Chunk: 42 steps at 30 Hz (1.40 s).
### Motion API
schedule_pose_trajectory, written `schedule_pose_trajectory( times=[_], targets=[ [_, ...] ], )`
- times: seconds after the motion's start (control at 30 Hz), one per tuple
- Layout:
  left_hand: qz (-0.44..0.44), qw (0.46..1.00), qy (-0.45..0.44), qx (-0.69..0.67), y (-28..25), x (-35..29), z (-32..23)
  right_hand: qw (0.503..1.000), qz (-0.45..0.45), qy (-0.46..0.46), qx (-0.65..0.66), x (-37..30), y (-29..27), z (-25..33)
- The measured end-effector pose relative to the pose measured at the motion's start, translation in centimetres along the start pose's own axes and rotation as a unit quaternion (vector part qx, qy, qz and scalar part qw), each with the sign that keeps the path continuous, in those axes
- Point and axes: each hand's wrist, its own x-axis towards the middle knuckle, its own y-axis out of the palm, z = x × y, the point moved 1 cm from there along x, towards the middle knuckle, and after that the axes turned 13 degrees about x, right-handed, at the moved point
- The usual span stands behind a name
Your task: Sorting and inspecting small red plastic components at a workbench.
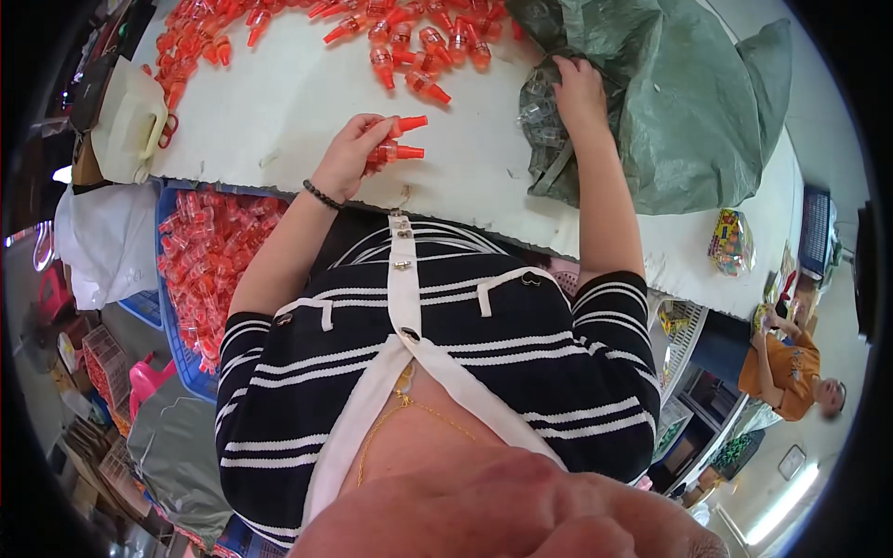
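Observation:
My left hand (353, 153) is closed around two small red bottles with pointed caps (406, 152); their tips stick out to the right, just above the table's near edge. On the right, my right hand (580, 91) reaches over the mouth of a large green woven sack (679, 112). Its fingers bend down among clear plastic pieces (539, 116) inside the sack, and what they pinch, if anything, is hidden. Across the far side of the white table (279, 121) lie many loose red bottles (381, 65) of the same kind, heaped thicker at the far left.
A blue crate (193, 367) packed with red bottles stands below the table's left edge. Further left are a white jug (139, 130), red scissors (168, 130) and a white bag (107, 242). A colourful packet (731, 244) lies at the right. Another person (791, 367) is at far right.

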Motion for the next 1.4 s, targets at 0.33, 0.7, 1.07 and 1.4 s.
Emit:
schedule_pose_trajectory(
  times=[0.33, 0.7, 1.07, 1.4],
  targets=[
    [0.037, 0.998, -0.031, -0.039, 0.3, -0.3, 0.1, 0.996, 0.010, -0.051, 0.066, -0.3, 1.0, 2.7],
    [0.072, 0.997, -0.028, -0.010, 0.5, -0.6, -1.4, 0.888, 0.134, -0.043, 0.437, -4.2, 0.7, 13.4],
    [0.076, 0.996, -0.012, 0.055, 0.2, -1.1, -0.6, 0.879, 0.151, -0.083, 0.446, -5.0, 1.7, 15.0],
    [-0.018, 0.877, 0.297, 0.378, 0.4, -1.1, 1.6, 0.734, 0.271, 0.129, 0.609, -6.9, 3.5, 13.1]
  ],
)
